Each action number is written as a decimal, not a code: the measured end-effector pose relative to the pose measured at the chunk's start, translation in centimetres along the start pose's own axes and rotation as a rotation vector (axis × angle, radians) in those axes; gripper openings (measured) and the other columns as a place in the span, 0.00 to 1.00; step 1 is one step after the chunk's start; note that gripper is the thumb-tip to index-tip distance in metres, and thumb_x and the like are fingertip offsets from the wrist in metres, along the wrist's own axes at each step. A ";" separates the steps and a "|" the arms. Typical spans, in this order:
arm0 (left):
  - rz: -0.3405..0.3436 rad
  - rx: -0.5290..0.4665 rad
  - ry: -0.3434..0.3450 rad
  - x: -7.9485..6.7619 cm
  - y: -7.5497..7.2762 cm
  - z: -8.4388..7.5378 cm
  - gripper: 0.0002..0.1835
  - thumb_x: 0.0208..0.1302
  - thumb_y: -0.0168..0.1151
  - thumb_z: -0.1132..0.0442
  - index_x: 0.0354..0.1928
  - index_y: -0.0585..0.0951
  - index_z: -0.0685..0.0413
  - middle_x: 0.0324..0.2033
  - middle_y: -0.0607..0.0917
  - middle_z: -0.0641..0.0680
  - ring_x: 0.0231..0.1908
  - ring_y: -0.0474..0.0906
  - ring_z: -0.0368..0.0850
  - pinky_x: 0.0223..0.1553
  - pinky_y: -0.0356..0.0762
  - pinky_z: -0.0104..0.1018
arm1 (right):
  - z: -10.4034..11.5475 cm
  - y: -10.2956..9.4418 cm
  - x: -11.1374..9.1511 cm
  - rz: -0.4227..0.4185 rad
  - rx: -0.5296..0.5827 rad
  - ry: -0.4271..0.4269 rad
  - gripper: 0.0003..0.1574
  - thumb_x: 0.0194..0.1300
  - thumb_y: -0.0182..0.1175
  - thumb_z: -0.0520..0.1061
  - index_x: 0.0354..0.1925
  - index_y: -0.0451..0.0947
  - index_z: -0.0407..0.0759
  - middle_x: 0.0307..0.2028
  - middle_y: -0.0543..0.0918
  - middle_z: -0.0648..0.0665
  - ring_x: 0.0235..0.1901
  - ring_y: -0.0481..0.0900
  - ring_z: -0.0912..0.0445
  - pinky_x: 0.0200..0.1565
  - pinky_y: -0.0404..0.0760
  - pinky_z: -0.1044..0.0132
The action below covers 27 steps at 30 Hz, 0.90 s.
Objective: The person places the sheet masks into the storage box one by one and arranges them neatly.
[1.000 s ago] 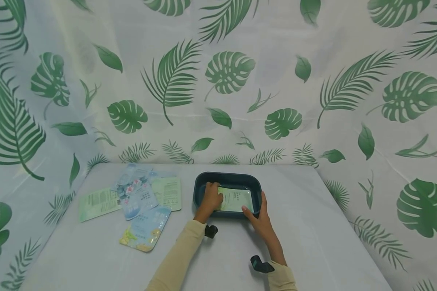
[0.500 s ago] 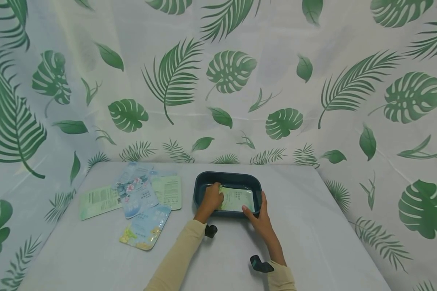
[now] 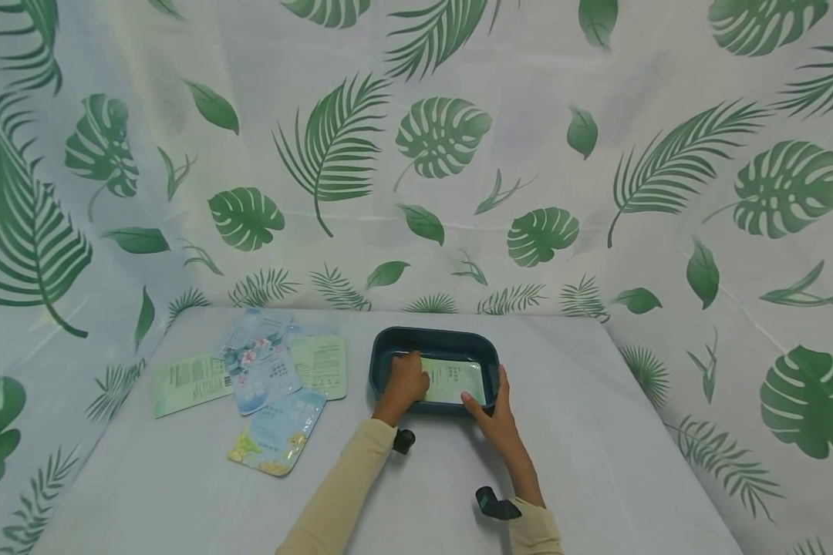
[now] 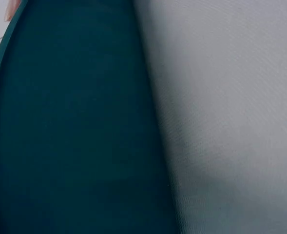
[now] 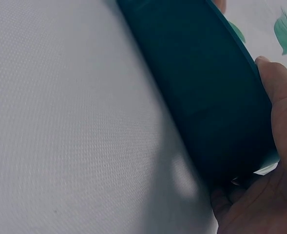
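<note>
A dark teal rectangular tub (image 3: 433, 337) stands on the white-covered table, with a pale green face mask packet (image 3: 454, 381) lying flat inside it. Reaching into the tub's left half, my left hand (image 3: 406, 381) has its fingers curled at the packet's left end and covers that end; the fingertips are hidden. My right hand (image 3: 498, 416) grips the tub's right front corner. In the right wrist view its thumb (image 5: 275, 78) rests at the rim and the fingers lie against the outer wall. The left wrist view shows mainly the tub's outer front wall (image 4: 75, 122).
Left of the tub several face mask packets overlap: a blue one with yellow flowers (image 3: 278, 432) in front, a blue one with pink flowers (image 3: 260, 370), and green ones (image 3: 190, 387) underneath. A leaf-printed white curtain (image 3: 416, 254) encloses the table (image 3: 618, 462) behind and at both sides.
My left hand has shifted slightly right inside the tub, over the packet's left end. My right hand keeps its hold on the corner, and the tub stays in place.
</note>
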<state>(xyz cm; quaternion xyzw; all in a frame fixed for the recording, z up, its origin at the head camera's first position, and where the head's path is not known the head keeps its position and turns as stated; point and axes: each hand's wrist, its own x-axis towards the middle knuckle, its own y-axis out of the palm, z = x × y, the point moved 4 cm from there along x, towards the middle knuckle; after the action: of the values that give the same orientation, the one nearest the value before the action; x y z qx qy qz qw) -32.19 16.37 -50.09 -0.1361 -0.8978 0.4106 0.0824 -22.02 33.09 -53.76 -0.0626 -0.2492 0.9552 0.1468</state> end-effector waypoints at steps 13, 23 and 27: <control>-0.306 -0.012 0.314 -1.5 -1.2 -1.0 0.11 0.67 0.60 0.67 0.50 0.82 0.56 0.55 0.79 0.60 0.55 0.74 0.59 0.50 0.77 0.52 | 0.2 0.1 0.0 0.004 -0.008 0.002 0.64 0.65 0.58 0.65 0.77 0.25 0.53 0.78 0.35 0.37 0.76 0.38 0.35 0.69 0.47 0.34; -0.487 -0.218 0.443 -3.4 -4.3 1.1 0.08 0.69 0.56 0.69 0.43 0.84 0.57 0.35 0.85 0.53 0.35 0.80 0.44 0.38 0.78 0.36 | 0.9 0.3 0.5 0.006 -0.020 -0.006 0.64 0.64 0.58 0.68 0.77 0.24 0.58 0.78 0.35 0.38 0.76 0.39 0.34 0.69 0.49 0.34; -0.493 -0.388 0.377 -4.6 -4.5 3.8 0.09 0.71 0.54 0.69 0.45 0.83 0.59 0.31 0.86 0.53 0.27 0.81 0.40 0.29 0.78 0.29 | 0.2 0.0 -0.1 -0.001 -0.042 0.024 0.64 0.64 0.58 0.66 0.77 0.25 0.55 0.78 0.36 0.37 0.75 0.40 0.33 0.68 0.49 0.33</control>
<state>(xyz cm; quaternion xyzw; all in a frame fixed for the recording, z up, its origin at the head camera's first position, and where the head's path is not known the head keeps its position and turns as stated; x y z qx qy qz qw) -29.58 9.40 -49.36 -0.0022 -0.9338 0.1681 0.3157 -21.95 32.96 -53.62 -0.0769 -0.2675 0.9488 0.1490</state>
